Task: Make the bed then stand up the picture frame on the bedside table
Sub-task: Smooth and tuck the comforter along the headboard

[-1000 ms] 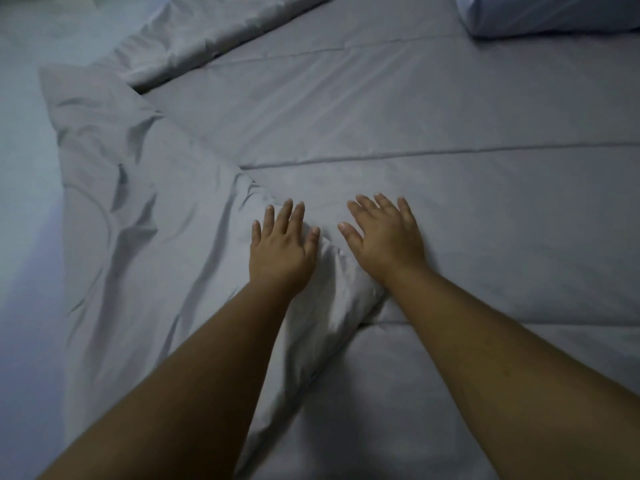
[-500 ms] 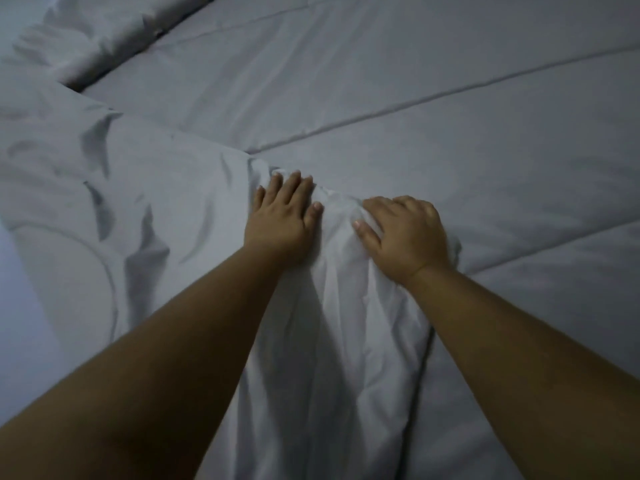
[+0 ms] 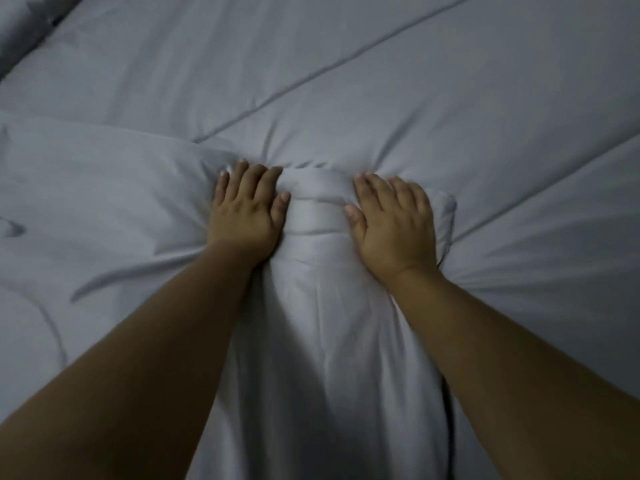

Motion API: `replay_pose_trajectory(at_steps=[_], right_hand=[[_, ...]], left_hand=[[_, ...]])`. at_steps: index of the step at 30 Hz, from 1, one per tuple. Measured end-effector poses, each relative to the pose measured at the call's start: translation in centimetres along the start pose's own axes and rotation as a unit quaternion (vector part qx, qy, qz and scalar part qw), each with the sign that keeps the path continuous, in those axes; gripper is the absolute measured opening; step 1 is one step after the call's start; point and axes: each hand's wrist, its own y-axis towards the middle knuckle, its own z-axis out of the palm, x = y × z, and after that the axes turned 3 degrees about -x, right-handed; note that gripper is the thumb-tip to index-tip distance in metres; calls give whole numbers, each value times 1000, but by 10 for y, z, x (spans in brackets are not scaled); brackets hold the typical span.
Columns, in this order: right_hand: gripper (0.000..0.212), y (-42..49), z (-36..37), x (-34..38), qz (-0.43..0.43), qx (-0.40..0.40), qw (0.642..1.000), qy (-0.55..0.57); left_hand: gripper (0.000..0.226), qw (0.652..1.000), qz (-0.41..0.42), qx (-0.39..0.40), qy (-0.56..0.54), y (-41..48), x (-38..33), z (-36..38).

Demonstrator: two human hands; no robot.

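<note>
Bedding everywhere, edge to edge: pale grey quilted cover (image 3: 450, 98) spread flat over the bed, crossed by long stitched seams running diagonally toward upper right. Nearer, lying on top of that cover, folded-over layer of the same grey fabric (image 3: 86, 202), wrinkled, reaching in from the left and bunched into a thick raised fold (image 3: 318, 209) at centre. Dark rumpled strip of bedding in the far upper-left corner, too dim to make out. Two bare forearms coming in from the bottom corners, converging on the fold. Left hand (image 3: 244, 209) palm down on the fold's left flank, fingers together and curled slightly forward, pressing into the cloth, thumb against the ridge; whether any fabric is pinched underneath, cannot tell. Right hand (image 3: 394, 220) palm down on the right flank, fingers loosely spread and bent at the tips, pushing the cloth down, thumb tucked against the ridge. Small tight puckers radiating from between both sets of fingertips. Picture frame and bedside table out of view.
</note>
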Motion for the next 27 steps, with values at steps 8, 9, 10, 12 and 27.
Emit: replay_pose_trajectory(at_steps=[8, 9, 10, 12, 27], right_hand=[[40, 6, 13, 5, -9, -27, 1000, 10], [40, 6, 11, 5, -7, -24, 1000, 6], [40, 7, 8, 5, -4, -17, 1000, 4], [40, 5, 0, 8, 7, 3, 1000, 3], [49, -144, -79, 131, 134, 58, 989, -24]], left_hand=[[48, 999, 5, -27, -34, 6, 5, 21], [47, 999, 8, -27, -36, 7, 5, 19], [46, 999, 10, -26, -36, 7, 6, 17], [46, 999, 18, -30, -30, 6, 6, 12], [52, 984, 142, 11, -106, -138, 84, -25]])
